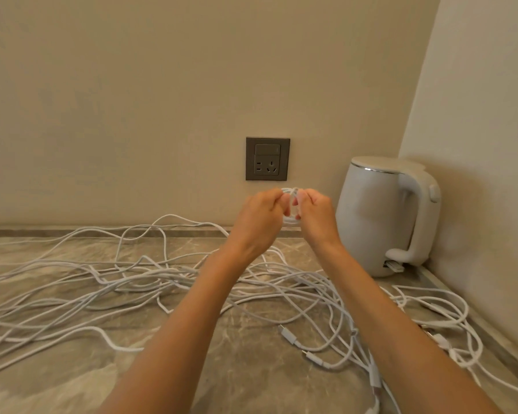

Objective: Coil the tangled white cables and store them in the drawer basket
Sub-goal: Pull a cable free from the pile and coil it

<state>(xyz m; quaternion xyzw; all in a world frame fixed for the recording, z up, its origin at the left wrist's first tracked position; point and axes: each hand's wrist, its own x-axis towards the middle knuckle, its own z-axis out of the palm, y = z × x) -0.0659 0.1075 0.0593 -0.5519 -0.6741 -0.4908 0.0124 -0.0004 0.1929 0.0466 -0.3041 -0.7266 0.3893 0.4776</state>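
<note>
Both hands are raised above the countertop, close together in front of the wall. The left hand and the right hand each have fingers curled and pinched on a small coil of white cable, which sits between them, held off the surface just below the wall socket. Only a few loops of the coil show between the fingers (the rest is hidden behind the knuckles).

The remaining white cables lie loose and tangled across the marbled countertop, spreading from the left edge to the right corner. Several plug ends lie near the right forearm.

A white electric kettle stands upright in the right corner, just beside the right hand and apart from it. Some cable loops lie on the counter in front of the kettle's base.
</note>
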